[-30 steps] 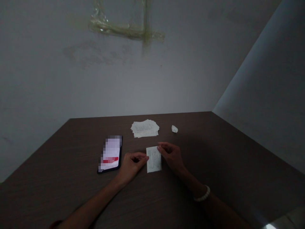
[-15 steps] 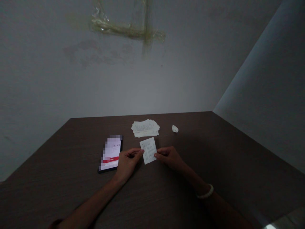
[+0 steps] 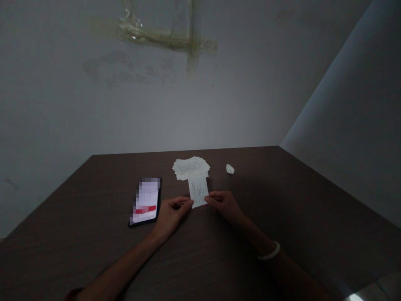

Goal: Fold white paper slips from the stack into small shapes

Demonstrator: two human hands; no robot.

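Note:
A small white paper slip [image 3: 198,191] with printed lines is held at its lower corners by both hands, just above the dark wooden table [image 3: 282,217]. My left hand [image 3: 171,214] pinches the lower left corner. The lower right corner is pinched by my right hand [image 3: 224,205], which wears a white bead bracelet on the wrist. Just behind the slip lies a loose stack of similar paper slips [image 3: 190,167].
A phone [image 3: 145,201] with a lit screen lies on the table to the left of my left hand. A small crumpled white paper scrap [image 3: 229,169] sits right of the stack. Walls close the table at the back and right.
The slip has moved away from me, from between my hands toward the stack, and now stands more upright. Both hands shifted slightly with it.

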